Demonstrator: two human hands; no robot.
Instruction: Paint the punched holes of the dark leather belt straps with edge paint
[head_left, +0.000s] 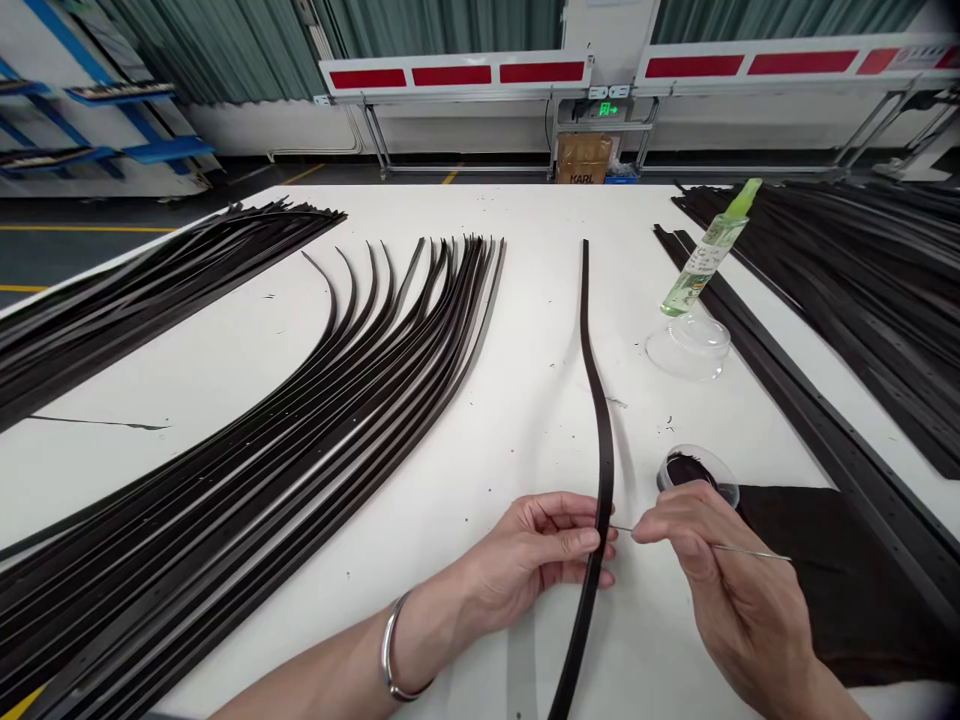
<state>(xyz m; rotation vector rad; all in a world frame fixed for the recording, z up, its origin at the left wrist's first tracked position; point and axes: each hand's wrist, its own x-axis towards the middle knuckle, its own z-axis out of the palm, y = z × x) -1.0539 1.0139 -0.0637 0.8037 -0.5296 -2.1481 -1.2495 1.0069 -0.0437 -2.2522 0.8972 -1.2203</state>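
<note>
My left hand point(536, 560) pinches the black belt strap point(604, 440) between thumb and fingers, hiding a short stretch of it. The strap's long axis runs away from me in a slight S, its near end cut off by the frame. My right hand point(739, 590) closes on a thin metal pick point(750, 551), its tip at the strap's edge. Right of the strap, my fingers partly hide a small open jar point(697, 475) of something dark.

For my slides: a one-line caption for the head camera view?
Left hand grips a black strap; right hand holds a thin metal tool at its edge.
</note>
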